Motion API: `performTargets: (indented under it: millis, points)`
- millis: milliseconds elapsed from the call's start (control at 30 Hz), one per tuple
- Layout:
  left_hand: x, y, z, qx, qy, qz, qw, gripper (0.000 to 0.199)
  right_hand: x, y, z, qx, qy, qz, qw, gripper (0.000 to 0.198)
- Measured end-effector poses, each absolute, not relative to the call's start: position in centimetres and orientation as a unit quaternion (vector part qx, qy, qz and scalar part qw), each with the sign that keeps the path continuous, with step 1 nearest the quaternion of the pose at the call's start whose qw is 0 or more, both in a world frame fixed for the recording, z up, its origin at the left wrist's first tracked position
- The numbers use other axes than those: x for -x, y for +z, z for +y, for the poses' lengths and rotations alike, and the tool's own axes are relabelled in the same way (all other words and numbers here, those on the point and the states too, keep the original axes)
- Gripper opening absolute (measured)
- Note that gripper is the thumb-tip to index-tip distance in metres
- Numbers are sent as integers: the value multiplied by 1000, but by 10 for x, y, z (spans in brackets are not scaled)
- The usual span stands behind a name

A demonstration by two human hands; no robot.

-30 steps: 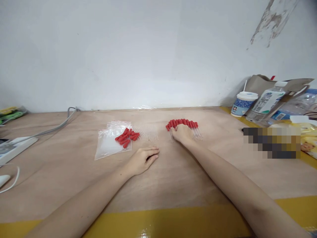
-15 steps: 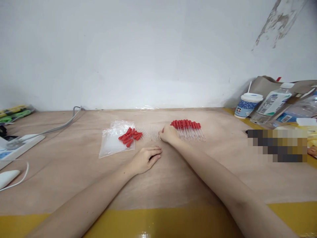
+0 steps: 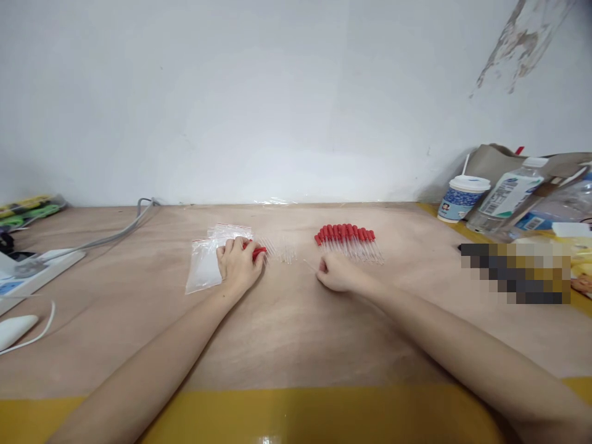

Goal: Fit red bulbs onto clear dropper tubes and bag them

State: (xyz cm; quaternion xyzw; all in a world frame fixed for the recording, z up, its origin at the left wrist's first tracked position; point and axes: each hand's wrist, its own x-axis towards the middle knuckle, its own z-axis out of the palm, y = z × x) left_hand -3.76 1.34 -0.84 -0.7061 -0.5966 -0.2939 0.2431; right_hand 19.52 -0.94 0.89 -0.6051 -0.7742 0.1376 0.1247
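Observation:
My left hand (image 3: 239, 265) reaches over the loose red rubber bulbs (image 3: 259, 251), its fingers apart and bent down among them. It covers most of the pile, and its fingertips are hidden. Between finger and thumb my right hand (image 3: 337, 271) pinches a thin clear dropper tube (image 3: 310, 266), which points left just above the table. More clear tubes (image 3: 283, 248) lie side by side between my hands. Behind my right hand is a row of droppers (image 3: 349, 237), clear tubes topped with red bulbs.
Clear zip bags (image 3: 202, 271) lie under and beside my left hand. At the left are a power strip (image 3: 50, 271) with a grey cable and a white mouse (image 3: 16, 332). A paper cup (image 3: 462, 198) and a plastic bottle (image 3: 509, 194) stand at the right.
My left hand has moved left and away from me, onto the red bulbs. My right hand has drawn back to the right, bringing a clear tube out of the group.

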Motion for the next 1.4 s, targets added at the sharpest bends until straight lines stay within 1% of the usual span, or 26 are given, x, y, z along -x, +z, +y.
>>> performTargets:
  millis: [67, 167, 300, 400, 500, 600, 700, 767, 833, 900, 967, 1033, 1167, 1400]
  points:
    - [37, -10, 17, 706, -288, -600, 242, 18, -206, 6, -21, 589, 130, -784, 145, 6]
    - [34, -13, 20, 712, -282, -599, 233, 17, -217, -6, -31, 569, 114, -789, 202, 4]
    - [32, -16, 22, 722, -282, -589, 229, 14, -217, -22, -34, 555, 98, -777, 280, 19]
    - [32, -15, 19, 720, -307, -580, 226, 14, -213, -27, -34, 571, 92, -763, 290, 24]
    - [29, -12, 11, 732, -354, -542, 214, 14, -209, -27, -33, 575, 82, -767, 274, 14]
    - [21, -14, -1, 792, -387, -448, 150, 11, -208, -28, -32, 562, 44, -781, 270, 13]
    - [12, -23, -11, 836, -389, -385, 38, 12, -210, -31, -32, 531, -20, -799, 281, 13]
    - [8, -28, -15, 849, -375, -371, -35, 12, -212, -34, -33, 517, -40, -801, 298, 14]
    - [4, -30, -18, 852, -361, -368, -95, 15, -215, -35, -33, 507, -19, -793, 336, 14]
    - [2, -28, -19, 849, -354, -370, -127, 20, -218, -35, -33, 478, 29, -793, 377, 12]
    - [0, -24, -20, 855, -345, -367, -129, 19, -219, -34, -33, 436, 62, -801, 405, 12]
    - [-1, -21, -20, 863, -335, -358, -123, 16, -219, -32, -34, 394, 72, -815, 418, 16]
    - [-2, -18, -22, 862, -340, -353, -129, 18, -216, -30, -36, 352, 80, -832, 421, 23]
    - [-4, -20, -23, 850, -331, -374, -168, 20, -216, -28, -37, 362, 87, -841, 394, 24]
